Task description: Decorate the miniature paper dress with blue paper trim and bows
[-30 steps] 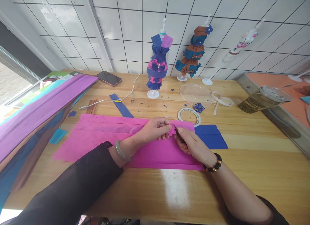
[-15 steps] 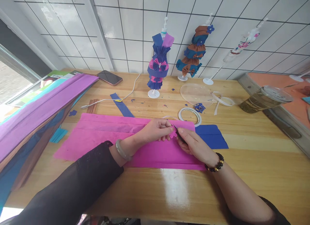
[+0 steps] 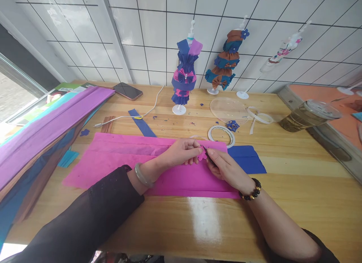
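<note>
My left hand [image 3: 188, 151] pinches a small pink paper flower [image 3: 202, 155] between thumb and fingers. Closed around a pair of small dark scissors [image 3: 210, 159] is my right hand [image 3: 224, 166], and the blades meet the flower's edge. My palm covers most of the scissors' handles. Beneath both hands lies a wide pink crepe paper sheet [image 3: 118, 163], folded along its length. A dark blue paper piece [image 3: 249, 159] pokes out from under its right end. Just beyond my right hand rests a white roll of tape [image 3: 209, 134].
Two paper-dressed doll stands [image 3: 185, 80] [image 3: 226, 63] stand by the tiled wall. A phone [image 3: 128, 91], white cable [image 3: 156, 100] and blue strip [image 3: 143, 123] lie at the back. Crepe paper strips [image 3: 56, 127] are piled left. A lidded cup [image 3: 309, 116] tilts at the right.
The pink flower has turned slightly in my left fingers, showing more of its petals beside the scissors. Both hands stay in nearly the same place.
</note>
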The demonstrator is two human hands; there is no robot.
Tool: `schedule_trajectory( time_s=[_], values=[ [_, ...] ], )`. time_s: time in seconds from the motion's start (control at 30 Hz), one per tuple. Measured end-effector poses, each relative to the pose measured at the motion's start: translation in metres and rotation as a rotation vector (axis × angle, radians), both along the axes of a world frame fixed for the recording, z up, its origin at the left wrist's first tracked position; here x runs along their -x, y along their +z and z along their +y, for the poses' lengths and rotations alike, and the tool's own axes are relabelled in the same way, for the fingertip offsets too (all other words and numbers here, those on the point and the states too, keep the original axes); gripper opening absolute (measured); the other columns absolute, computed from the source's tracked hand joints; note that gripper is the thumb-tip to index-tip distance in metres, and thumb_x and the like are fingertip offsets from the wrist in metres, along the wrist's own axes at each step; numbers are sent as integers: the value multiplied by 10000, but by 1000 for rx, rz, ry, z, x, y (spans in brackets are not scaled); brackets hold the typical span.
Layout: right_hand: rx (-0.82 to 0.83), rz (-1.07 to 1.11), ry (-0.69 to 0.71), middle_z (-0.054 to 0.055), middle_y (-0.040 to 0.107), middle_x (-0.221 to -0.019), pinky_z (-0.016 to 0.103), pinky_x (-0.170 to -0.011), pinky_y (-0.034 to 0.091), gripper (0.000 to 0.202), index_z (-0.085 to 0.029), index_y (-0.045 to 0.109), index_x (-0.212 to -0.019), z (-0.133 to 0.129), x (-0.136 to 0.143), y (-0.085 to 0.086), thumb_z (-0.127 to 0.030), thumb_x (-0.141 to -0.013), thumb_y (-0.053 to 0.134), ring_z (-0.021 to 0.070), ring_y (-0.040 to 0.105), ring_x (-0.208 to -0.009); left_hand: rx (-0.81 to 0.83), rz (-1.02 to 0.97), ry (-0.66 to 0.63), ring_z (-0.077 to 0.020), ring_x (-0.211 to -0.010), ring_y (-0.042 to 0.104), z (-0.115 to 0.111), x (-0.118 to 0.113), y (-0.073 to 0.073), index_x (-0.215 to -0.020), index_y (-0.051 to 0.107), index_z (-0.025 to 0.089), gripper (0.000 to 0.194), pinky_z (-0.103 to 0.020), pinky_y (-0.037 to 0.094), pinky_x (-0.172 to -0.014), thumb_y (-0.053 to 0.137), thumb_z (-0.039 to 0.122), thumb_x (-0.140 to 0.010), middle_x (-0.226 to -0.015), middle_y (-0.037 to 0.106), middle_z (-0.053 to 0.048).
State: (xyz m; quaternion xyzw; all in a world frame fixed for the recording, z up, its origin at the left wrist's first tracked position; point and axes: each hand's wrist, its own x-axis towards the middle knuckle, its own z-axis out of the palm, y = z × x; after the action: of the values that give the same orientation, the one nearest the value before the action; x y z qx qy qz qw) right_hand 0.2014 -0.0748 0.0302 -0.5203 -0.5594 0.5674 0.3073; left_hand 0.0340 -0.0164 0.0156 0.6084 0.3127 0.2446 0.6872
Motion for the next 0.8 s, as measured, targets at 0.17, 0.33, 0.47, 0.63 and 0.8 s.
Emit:
schedule_trajectory(
  time_s=[0.17, 0.33, 0.47, 0.63, 0.8],
  values=[
    [11, 44, -59, -76, 308, -490, 200, -366, 198, 415, -196, 399, -664, 0, 0, -1, -562, -858, 368, 61, 250, -407, 0, -16, -1, -50, -428, 470, 0, 0, 0, -775, 518, 155, 271, -165, 338, -405, 527, 424, -794, -557, 565, 21],
    [6, 72, -114, -80, 308, -466, 199, -357, 188, 407, -199, 404, -667, 0, 2, -1, -554, -863, 369, 61, 243, -386, -33, -7, -8, -52, -420, 467, 0, 0, -1, -829, 527, 154, 283, -171, 352, -406, 554, 431, -774, -561, 569, 22],
    [9, 86, -112, -82, 305, -469, 194, -358, 186, 397, -200, 398, -675, -1, 3, -3, -543, -871, 362, 60, 238, -388, -34, -17, 9, -44, -413, 457, 1, -1, -2, -803, 532, 149, 269, -165, 346, -400, 569, 413, -767, -564, 562, 24],
    [-6, 68, -100, -78, 306, -482, 197, -365, 198, 404, -199, 387, -668, -1, 4, -3, -545, -872, 350, 62, 246, -398, -37, -36, 22, -42, -424, 457, 1, -1, 0, -771, 545, 140, 248, -164, 365, -410, 570, 387, -771, -563, 553, 22],
    [-12, 47, -86, -77, 317, -486, 193, -368, 199, 406, -194, 386, -666, 0, 3, -1, -538, -878, 345, 56, 250, -402, -32, -35, 38, -42, -429, 455, 0, 0, 2, -757, 537, 143, 225, -158, 360, -405, 569, 366, -769, -556, 544, 27]
  ],
)
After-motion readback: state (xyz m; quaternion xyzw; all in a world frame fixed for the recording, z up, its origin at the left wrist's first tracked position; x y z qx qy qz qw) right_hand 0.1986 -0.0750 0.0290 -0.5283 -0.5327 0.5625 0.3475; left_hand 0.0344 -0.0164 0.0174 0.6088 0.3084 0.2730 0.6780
